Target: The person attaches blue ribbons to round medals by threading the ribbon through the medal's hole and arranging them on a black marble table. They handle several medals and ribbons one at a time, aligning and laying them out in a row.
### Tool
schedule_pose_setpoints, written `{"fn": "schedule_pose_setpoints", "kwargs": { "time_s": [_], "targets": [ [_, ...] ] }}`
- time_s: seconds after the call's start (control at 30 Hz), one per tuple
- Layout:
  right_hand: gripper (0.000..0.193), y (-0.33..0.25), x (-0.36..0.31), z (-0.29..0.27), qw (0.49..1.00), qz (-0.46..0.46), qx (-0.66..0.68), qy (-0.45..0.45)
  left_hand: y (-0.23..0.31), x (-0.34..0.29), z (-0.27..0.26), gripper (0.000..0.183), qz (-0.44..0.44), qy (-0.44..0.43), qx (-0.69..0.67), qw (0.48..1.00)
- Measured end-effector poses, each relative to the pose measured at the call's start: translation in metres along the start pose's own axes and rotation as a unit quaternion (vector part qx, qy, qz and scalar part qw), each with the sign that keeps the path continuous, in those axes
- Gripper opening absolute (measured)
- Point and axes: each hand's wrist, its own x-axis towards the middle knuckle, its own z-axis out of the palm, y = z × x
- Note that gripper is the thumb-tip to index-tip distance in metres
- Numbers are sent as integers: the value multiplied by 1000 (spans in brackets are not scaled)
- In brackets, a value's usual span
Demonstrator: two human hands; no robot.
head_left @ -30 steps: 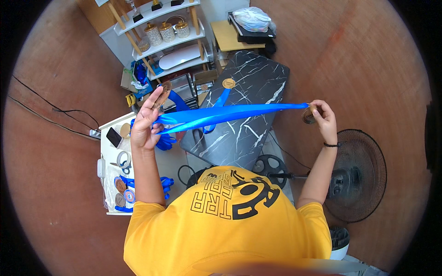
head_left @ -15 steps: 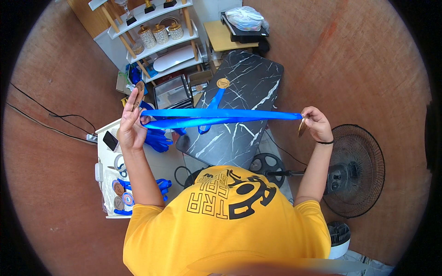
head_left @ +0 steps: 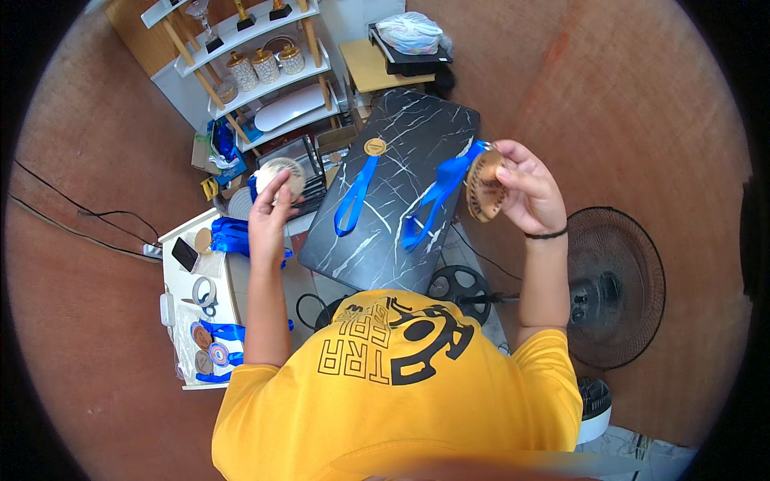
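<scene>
In the right hand [head_left: 531, 192], between fingers and thumb, we see one bronze-coloured medal [head_left: 484, 190], raised beside the right edge of the black marbled table [head_left: 393, 256]. Its blue ribbon [head_left: 438, 195] hangs leftward across the tabletop; we cannot tell whether it touches. The left hand [head_left: 271, 215] pinches one pale medal [head_left: 282, 175], left of that table. One gold medal [head_left: 374, 147] lies on the tabletop's far part, its looped ribbon [head_left: 354, 198] running nearer to us.

On the white table [head_left: 228, 290] at left, we count three round medals [head_left: 218, 353] at the near end, one tape roll [head_left: 196, 286], one phone [head_left: 184, 254] and one gold disc [head_left: 203, 240] beside bundled blue ribbons [head_left: 230, 236]; our left forearm [head_left: 266, 313] blocks part of these. Farther off, we see three lidded jars [head_left: 265, 67] and three trophies [head_left: 245, 18] on a shelf [head_left: 277, 86]. One fan [head_left: 613, 293] stands near, at right.
</scene>
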Motion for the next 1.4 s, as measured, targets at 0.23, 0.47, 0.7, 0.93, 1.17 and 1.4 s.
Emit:
{"fn": "schedule_pose_setpoints", "kwargs": {
  "time_s": [0.23, 0.47, 0.7, 0.93, 1.17, 1.4],
  "targets": [
    [29, -4, 27, 39, 998, 48, 45, 5, 15, -7, 84, 29, 79, -75, -69, 992],
    [24, 1, 36, 54, 999, 27, -19, 30, 51, -25, 138, 51, 263, -96, 98, 955],
    [25, 5, 39, 62, 998, 24, -49, 22, 55, -21, 159, 48, 270, -116, 113, 949],
    [25, 6, 41, 62, 996, 5, -82, 26, 50, -13, 160, 20, 189, -164, 125, 960],
    [24, -14, 55, 38, 992, -48, -94, 61, 24, -11, 150, 26, 44, -244, 118, 962],
    [23, -33, 72, 14, 992, -43, -89, 75, 5, -20, 145, 27, -97, -287, 65, 951]
  ]
}}
